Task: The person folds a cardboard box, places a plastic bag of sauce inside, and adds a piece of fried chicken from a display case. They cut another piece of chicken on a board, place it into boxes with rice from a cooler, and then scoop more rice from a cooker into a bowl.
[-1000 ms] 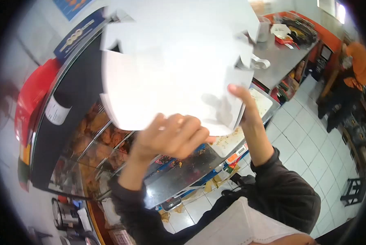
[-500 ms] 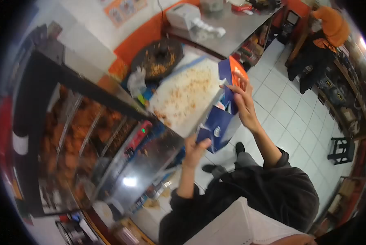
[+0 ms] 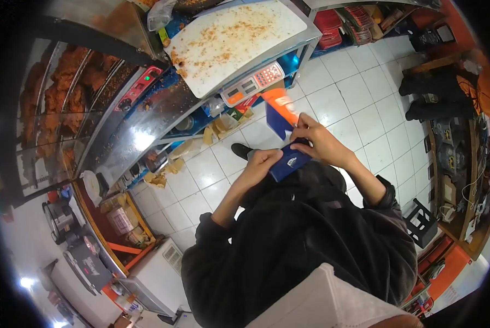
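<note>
A dark blue and orange cardboard box point(image 3: 288, 162) is held close in front of my body, its orange-edged flap standing up at the far side. My left hand point(image 3: 260, 168) grips the box's left edge, thumb on top. On the right, my right hand point(image 3: 322, 143) has its fingers closed on the box near the base of the flap. Beyond the box lies a white cutting board point(image 3: 234, 41) scattered with crumbs. A scale with an orange keypad point(image 3: 253, 83) sits below the board's near edge.
A glass display case with fried food point(image 3: 64, 93) stands at the left, beside a metal counter point(image 3: 141, 128). Red packets point(image 3: 328, 27) fill a shelf at the top. A black stool point(image 3: 420, 224) and crowded shelving point(image 3: 450, 158) are at the right over white floor tiles.
The view has swung down and away from the counter. Both hands have brought the box nearer my body, and its front part now looks flatter. The hands are closer together.
</note>
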Demonstrator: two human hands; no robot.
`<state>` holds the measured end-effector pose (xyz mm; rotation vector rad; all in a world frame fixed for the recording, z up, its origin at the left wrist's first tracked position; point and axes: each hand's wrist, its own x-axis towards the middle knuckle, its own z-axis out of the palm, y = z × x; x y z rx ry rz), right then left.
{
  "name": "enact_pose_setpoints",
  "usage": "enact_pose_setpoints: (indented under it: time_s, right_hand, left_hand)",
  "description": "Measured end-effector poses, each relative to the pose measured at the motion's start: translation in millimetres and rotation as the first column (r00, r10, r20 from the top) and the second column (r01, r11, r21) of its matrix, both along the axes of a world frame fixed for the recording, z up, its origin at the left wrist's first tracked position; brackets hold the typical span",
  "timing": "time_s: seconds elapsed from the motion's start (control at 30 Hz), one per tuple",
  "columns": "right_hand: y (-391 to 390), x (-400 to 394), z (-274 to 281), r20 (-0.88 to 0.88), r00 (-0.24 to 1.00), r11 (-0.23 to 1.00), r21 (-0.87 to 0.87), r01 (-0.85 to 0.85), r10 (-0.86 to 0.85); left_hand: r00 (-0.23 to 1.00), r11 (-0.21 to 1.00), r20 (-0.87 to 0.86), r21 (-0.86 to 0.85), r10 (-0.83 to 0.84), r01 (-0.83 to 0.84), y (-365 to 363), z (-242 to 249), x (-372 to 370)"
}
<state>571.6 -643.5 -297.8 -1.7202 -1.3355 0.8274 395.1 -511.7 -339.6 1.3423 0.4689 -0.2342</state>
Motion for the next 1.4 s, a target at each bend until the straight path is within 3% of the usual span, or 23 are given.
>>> enact_pose_setpoints:
  time_s: [0.17,0.2,0.27,0.33,0.4,0.43,0.47,0.5,0.53,0.6,0.67,0.7,0.73,0.77,0.83,0.97,1.0,1.1,1.23,1.3,1.33,1.37,1.4]
  right_hand:
    - [-18.6,15.4,1.2,-0.077,0.979,0.982,0.000,-0.188,0.187]
    - [-20.3,11.4,-1.0,0.090,0.996,0.987,0.162,0.000,-0.015]
    - [-19.4,0.6,-5.8,0.216,0.951,0.928,0.346,0.136,-0.220]
    - [-11.9,-10.9,-14.8,-0.508,0.727,0.842,0.008,0.540,-0.462]
    - [-17.6,1.4,-31.0,-0.400,0.791,0.872,-0.042,0.488,-0.462]
    - [-19.8,7.4,-32.3,-0.605,0.679,0.886,-0.102,0.452,-0.416]
    - [-19.0,11.8,-32.8,-0.774,0.520,0.903,-0.150,0.403,-0.360]
    - [-17.3,14.8,-14.1,-0.716,0.615,0.924,-0.110,0.367,-0.329]
    - [-19.3,15.4,-10.6,-0.740,0.604,0.930,-0.079,0.358,-0.295]
    - [-15.5,22.2,-1.4,-0.732,0.632,0.949,-0.064,0.308,-0.254]
    - [-2.1,26.4,-0.5,-0.616,0.743,0.960,-0.089,0.267,-0.263]
    - [5.2,29.0,-0.1,-0.483,0.835,0.964,-0.118,0.237,-0.264]
    - [9.2,29.5,-8.4,-0.484,0.836,0.966,-0.114,0.233,-0.259]
    - [10.5,28.5,-25.7,-0.503,0.756,0.905,-0.163,0.394,-0.420]
    - [28.9,8.8,-24.6,-0.552,0.511,0.640,-0.054,0.766,-0.659]
    - [57.9,-13.9,-30.2,-0.292,0.422,0.258,0.464,0.847,-0.858]
    - [65.4,-18.3,-26.7,-0.289,0.418,0.256,0.463,0.849,-0.861]
    - [91.5,-33.6,21.2,0.577,0.350,0.666,0.536,0.519,-0.737]
    - [133.4,-42.7,71.4,0.732,0.069,0.624,0.523,0.581,-0.678]
    - [145.2,-50.8,65.6,0.434,0.477,0.645,0.528,0.553,-0.764]
    - [150.1,-55.3,53.9,0.529,0.659,0.842,0.393,0.368,-0.535]
    - [162.7,-67.3,46.8,0.254,0.877,0.912,0.165,0.376,-0.408]
    - [173.8,-76.0,39.1,0.273,0.886,0.917,0.250,0.311,-0.375]
  left_hand:
    - [0.976,0.983,0.168,0.103,0.136,-0.155,-51.4,-8.1,0.3]
    - [0.974,0.980,0.171,0.101,0.151,-0.170,-52.6,-3.6,5.1]
    - [0.948,0.507,0.316,0.825,-0.047,-0.249,-53.7,6.3,16.5]
    - [0.949,0.421,0.311,0.867,-0.040,-0.267,-55.2,16.1,26.1]
    - [0.909,0.489,0.383,0.832,-0.164,-0.262,-40.4,32.1,32.9]
    - [0.924,0.604,0.373,0.757,-0.087,-0.249,-25.2,23.6,22.8]
    - [0.895,0.512,0.427,0.744,0.128,-0.428,-15.8,28.6,22.7]
    - [0.856,0.116,0.481,0.855,0.191,-0.506,2.5,33.1,19.7]
    - [0.770,0.004,0.579,0.799,0.267,-0.602,26.9,15.6,12.2]
    - [0.777,0.129,0.517,0.797,0.360,-0.590,50.5,18.7,-6.2]
    - [0.852,0.846,0.230,0.155,0.471,-0.510,63.0,-18.9,-33.6]
    - [0.909,0.878,0.100,-0.322,0.405,-0.355,68.6,-36.2,-44.7]
    - [0.962,0.659,0.027,-0.733,0.273,-0.167,74.9,-42.6,-51.7]
    - [0.978,0.520,0.008,-0.848,0.208,-0.104,76.6,-36.8,-51.1]
    - [0.954,0.647,-0.073,-0.719,0.292,-0.253,77.3,-8.0,-39.6]
    - [0.903,0.870,-0.074,-0.245,0.424,-0.428,85.7,16.7,-25.8]
    - [0.901,0.887,-0.070,-0.160,0.428,-0.433,89.0,25.1,-23.5]
    - [0.887,0.864,-0.142,-0.205,0.439,-0.460,107.9,27.0,-32.7]
    - [0.858,0.841,-0.058,-0.178,0.510,-0.512,137.4,7.5,-44.8]
    - [0.866,0.865,-0.020,0.070,0.499,-0.497,142.1,19.5,-42.4]
    - [0.875,0.875,-0.028,0.060,0.483,-0.481,140.9,18.6,-40.9]
    - [0.929,0.918,0.019,0.145,0.370,-0.369,138.1,16.7,-39.8]
    - [0.968,0.940,0.063,0.231,0.244,-0.252,135.3,16.2,-37.3]
